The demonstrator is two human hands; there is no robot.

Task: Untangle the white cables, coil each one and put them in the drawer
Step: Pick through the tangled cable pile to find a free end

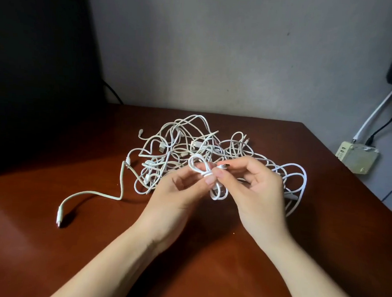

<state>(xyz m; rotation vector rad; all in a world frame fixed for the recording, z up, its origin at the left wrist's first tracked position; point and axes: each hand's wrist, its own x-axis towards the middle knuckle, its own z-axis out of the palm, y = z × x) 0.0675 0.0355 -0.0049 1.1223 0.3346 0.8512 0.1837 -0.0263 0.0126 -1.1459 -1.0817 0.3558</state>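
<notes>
Cable bundle (206,174) pinched between left hand (178,193) and right hand (256,188), hands close together | white cable tangle (179,147) on worktop (205,275), far side

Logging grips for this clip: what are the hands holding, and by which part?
Both hold one small coiled white cable, shaped like a bow. The left hand and right hand pinch it at its wrapped middle.

white cables (186,145): tangled heap on desk | small coil (208,174): raised, bow-shaped
</notes>
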